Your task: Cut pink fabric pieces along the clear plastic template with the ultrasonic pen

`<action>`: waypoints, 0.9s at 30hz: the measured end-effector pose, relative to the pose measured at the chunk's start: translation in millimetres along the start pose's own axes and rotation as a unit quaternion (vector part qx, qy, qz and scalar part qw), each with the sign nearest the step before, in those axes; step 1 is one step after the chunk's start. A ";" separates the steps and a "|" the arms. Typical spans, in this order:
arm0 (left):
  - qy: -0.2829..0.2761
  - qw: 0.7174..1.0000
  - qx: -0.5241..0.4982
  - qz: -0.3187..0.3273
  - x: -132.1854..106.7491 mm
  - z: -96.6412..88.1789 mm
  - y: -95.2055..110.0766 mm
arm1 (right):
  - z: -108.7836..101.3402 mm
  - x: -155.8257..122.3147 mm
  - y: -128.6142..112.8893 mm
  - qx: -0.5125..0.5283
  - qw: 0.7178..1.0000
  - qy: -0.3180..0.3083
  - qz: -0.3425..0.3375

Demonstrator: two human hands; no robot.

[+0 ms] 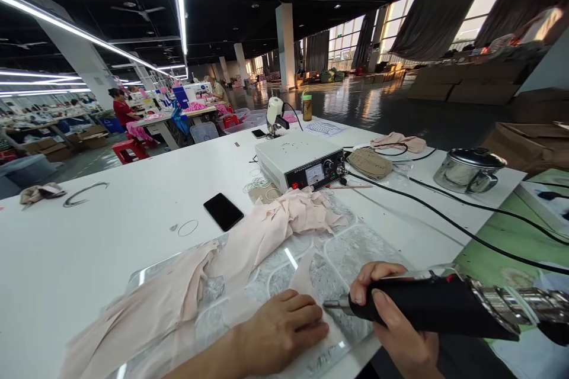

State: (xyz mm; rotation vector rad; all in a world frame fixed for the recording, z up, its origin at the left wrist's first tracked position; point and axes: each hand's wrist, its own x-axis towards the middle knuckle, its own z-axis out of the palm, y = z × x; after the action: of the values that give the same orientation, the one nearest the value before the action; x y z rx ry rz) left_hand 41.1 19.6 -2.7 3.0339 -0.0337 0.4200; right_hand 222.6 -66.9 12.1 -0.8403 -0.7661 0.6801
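My left hand (284, 328) lies palm down on a thin, pale pink fabric piece (303, 275), pressing it against a clear, stone-patterned mat (355, 249). Its fingers are laid flat and close together. In my right hand (400, 314) is a thick black handheld tool with a metal tip (427, 305), the fingers wrapped around its body. The tip points left and meets the fabric just beside my left fingertips; whether it presses on the cloth I cannot tell. Strips of the same pink fabric (262, 231) are heaped along the mat's far and left sides.
Behind the fabric stands a white control box (302, 157) with a meter, a black cable (427, 207) running from it to the right. A phone (223, 211) lies left of it. A glass pot (469, 170), a small white machine (275, 115) and a bottle (306, 106) stand farther back.
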 end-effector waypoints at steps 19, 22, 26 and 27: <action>0.009 1.000 0.012 0.007 0.7 -2.8 0.9 | 7.8 6.3 12.7 0.017 0.999 -0.010 -0.028; 0.010 1.000 0.012 0.001 0.9 -1.7 2.1 | 4.5 10.0 15.4 0.008 0.999 -0.032 -0.039; 0.018 1.000 0.016 -0.012 1.8 1.2 8.8 | -7.6 11.1 12.7 -0.029 0.995 -0.086 -0.050; 0.021 1.000 0.015 -0.013 1.9 1.7 11.1 | -11.0 9.7 10.2 -0.031 0.995 -0.083 -0.043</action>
State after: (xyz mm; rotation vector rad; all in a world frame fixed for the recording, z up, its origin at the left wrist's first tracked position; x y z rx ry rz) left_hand 43.0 8.4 -2.9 3.0495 0.0155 0.4864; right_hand 234.6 -58.7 1.7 -0.8085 -0.9729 0.6575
